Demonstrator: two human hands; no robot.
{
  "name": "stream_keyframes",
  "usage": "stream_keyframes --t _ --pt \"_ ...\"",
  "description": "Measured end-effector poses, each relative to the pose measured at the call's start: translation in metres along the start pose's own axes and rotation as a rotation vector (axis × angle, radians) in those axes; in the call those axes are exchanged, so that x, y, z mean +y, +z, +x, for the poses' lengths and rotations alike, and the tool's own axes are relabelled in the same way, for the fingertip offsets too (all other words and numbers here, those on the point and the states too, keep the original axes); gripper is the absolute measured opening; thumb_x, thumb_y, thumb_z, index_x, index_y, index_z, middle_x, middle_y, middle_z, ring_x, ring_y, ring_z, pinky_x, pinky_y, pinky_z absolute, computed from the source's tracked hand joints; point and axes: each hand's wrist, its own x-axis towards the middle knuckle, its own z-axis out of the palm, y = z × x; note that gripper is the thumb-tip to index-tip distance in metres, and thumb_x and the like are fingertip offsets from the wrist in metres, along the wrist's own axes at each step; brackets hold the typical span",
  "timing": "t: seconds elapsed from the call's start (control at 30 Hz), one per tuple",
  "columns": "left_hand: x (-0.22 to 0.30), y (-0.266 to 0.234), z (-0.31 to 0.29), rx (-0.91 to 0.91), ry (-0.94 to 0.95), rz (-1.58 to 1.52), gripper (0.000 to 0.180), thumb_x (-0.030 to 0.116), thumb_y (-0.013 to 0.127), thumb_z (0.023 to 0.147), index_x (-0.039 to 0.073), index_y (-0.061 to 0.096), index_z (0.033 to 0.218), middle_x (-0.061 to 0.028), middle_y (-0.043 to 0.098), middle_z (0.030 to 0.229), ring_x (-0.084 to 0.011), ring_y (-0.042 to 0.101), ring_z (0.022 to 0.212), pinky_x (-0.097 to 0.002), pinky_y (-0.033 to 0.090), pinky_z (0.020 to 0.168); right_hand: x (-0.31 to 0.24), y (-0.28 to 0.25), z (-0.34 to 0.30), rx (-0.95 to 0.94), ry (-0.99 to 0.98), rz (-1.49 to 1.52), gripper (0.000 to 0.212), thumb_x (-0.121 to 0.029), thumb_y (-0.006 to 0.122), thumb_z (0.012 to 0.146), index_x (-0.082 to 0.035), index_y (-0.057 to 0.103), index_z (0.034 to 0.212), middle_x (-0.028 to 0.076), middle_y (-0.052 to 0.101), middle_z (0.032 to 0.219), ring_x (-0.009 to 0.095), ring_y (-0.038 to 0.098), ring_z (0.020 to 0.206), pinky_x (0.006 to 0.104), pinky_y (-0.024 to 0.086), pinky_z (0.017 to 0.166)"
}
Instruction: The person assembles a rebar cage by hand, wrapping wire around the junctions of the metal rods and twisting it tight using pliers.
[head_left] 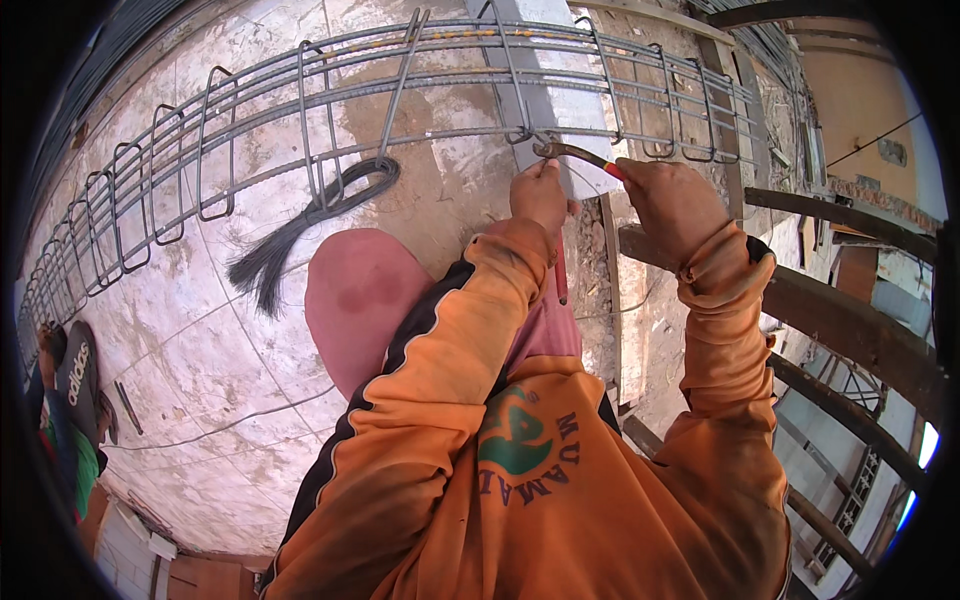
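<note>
My right hand (pixel 675 205) is closed round a red-gripped handle of a pair of pincers (pixel 572 151). The jaws sit at the near lower bar of a rebar cage (pixel 420 133), by one of its stirrups. My left hand (pixel 541 192) is closed just below the jaws; what its fingers pinch is hidden. A red handle (pixel 560 272) sticks out below that hand, seemingly the pincers' other one. Thin wire (pixel 584 180) curves between my hands. Left of them, a folded bundle of tie wire (pixel 320 215) lies by the cage, its loose ends fanned toward me.
The cage stretches across the view, curving away left over a stained tiled floor (pixel 240 345). A grey board (pixel 512 95) passes beneath it. Dark beams (pixel 850 320) stand at right. At far left, another person (pixel 75 430) with a cap crouches by the cage's end.
</note>
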Motion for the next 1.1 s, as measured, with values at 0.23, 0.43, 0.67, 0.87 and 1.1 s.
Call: stream_keyframes --t 0.23,0.43,0.67,0.87,1.1 --pt "0.002 0.000 -0.001 0.080 0.057 0.079 0.029 0.025 0.043 0.099 0.002 0.061 0.100 -0.0019 0.048 0.061 -0.0180 0.053 0.042 -0.0285 0.036 0.037 0.001 -0.001 0.009 0.034 -0.045 0.060 0.018 -0.016 0.053 0.089 -0.005 0.067 0.095 0.018 0.067 0.078 0.037 0.064 0.073 0.0466 0.051 0.065" --pt "0.005 -0.007 0.019 0.039 0.039 0.049 0.025 0.022 0.044 0.098 0.002 0.058 0.102 -0.0030 0.048 0.061 -0.0200 0.055 0.044 -0.0293 0.036 0.037 0.002 0.004 0.027 -0.010 0.003 0.001 0.019 -0.016 0.054 0.090 -0.005 0.069 0.093 0.018 0.067 0.080 0.035 0.066 0.077 0.0446 0.053 0.068" --pt "0.007 -0.006 0.020 -0.024 -0.035 0.013 0.020 0.018 0.042 0.098 0.001 0.051 0.104 -0.0062 0.049 0.066 -0.0219 0.056 0.045 -0.0301 0.036 0.037 0.009 0.000 0.028 -0.065 -0.042 0.014 0.023 -0.015 0.050 0.092 -0.006 0.065 0.108 0.022 0.064 0.077 0.040 0.062 0.073 0.0473 0.049 0.066" --pt "0.002 0.003 0.017 0.000 -0.106 -0.193 0.018 0.017 0.039 0.099 0.002 0.049 0.098 -0.0086 0.051 0.069 -0.0232 0.058 0.048 -0.0313 0.038 0.037 -0.003 0.003 0.032 -0.095 -0.014 -0.058 0.020 -0.014 0.050 0.092 -0.005 0.065 0.102 0.022 0.064 0.077 0.040 0.062 0.073 0.0480 0.049 0.065" --pt "0.002 0.002 0.020 -0.123 -0.189 -0.123 0.019 0.017 0.039 0.099 0.002 0.051 0.100 -0.0086 0.053 0.072 -0.0240 0.059 0.048 -0.0308 0.039 0.038 -0.008 -0.010 0.034 -0.116 -0.021 -0.138 0.019 -0.010 0.053 0.088 -0.007 0.065 0.102 0.021 0.065 0.079 0.038 0.064 0.075 0.0460 0.050 0.064"
